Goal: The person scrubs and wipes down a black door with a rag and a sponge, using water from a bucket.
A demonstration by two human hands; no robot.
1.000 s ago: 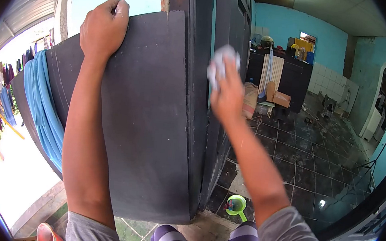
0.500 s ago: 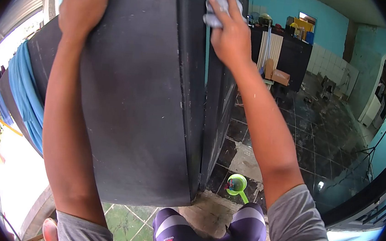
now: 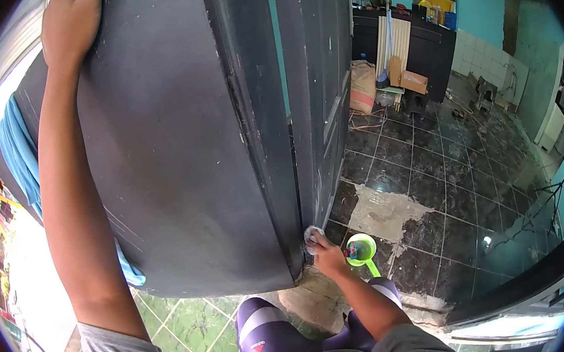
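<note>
My left hand [image 3: 73, 17] is closed over the top edge of a large dark panel [image 3: 165, 132], its fingers partly hidden behind that edge. Low down, my right hand [image 3: 330, 257] grips a crumpled whitish-grey rag [image 3: 313, 236]. The rag is against the bottom of the dark door [image 3: 314, 78], near the floor. Just right of that hand a bright green dipper [image 3: 370, 263] stands on the tiles, with something dark and colourful at its left side.
A blue cloth [image 3: 19, 146] drapes over the panel's left end. Behind the door, dark floor tiles [image 3: 425, 145] surround a bare cement patch [image 3: 386, 212]. A sack [image 3: 363, 89], a cardboard box [image 3: 414, 82] and a cluttered dark counter [image 3: 434, 48] stand farther back.
My right hand has come down with the rag from high on the door to its bottom. My left hand still holds the panel's top edge; the view has tilted down and shifted.
</note>
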